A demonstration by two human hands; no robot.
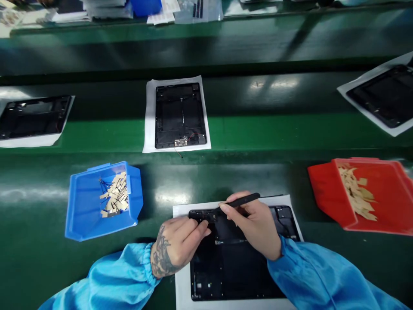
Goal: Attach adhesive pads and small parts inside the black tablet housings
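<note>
A black tablet back shell [232, 267] lies on a white sheet [182, 284] right in front of me. My left hand [176, 249] rests on the shell's upper left part, its fingers drawn together in a pinch at a small component near the top edge. My right hand [254, 226] grips black tweezers [240, 201] like a pen, their tip down at the same spot by the left fingertips. Both arms wear blue sleeves.
A blue bin [103, 200] with several small tan parts with wires sits to the left; a red tray [364, 193] of tan pieces sits at right. On the green belt behind lie three more black shells on white sheets [179, 114], [34, 118], [385, 94].
</note>
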